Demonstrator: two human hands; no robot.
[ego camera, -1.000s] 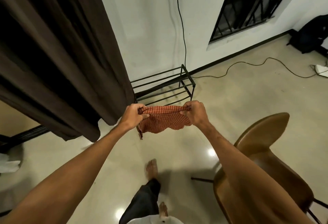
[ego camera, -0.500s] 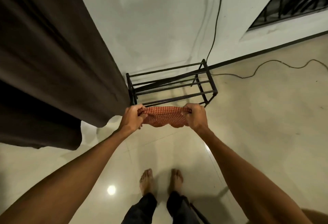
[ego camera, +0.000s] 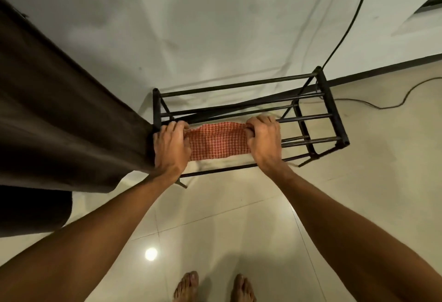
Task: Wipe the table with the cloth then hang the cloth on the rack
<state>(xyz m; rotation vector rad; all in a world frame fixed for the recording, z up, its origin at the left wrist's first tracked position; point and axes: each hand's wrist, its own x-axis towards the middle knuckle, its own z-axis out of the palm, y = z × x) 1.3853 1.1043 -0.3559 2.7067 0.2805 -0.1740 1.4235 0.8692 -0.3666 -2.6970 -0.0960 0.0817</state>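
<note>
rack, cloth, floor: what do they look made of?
Rack: thin round bars in matte black, probably painted metal tube; plastic can't be ruled out.
Cloth: woven fabric, orange-red check, visible waffle-like texture; both hands grip its ends.
Floor: glossy cream tiles, likely ceramic or similar; grout lines and a sharp lamp reflection show.

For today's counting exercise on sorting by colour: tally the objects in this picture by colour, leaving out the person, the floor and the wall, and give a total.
Orange-red: 1, the checked woven cloth
Black: 2, the black metal-bar rack and the thin black cable
Dark brown: 1, the heavy fabric curtain
Total: 4
</note>
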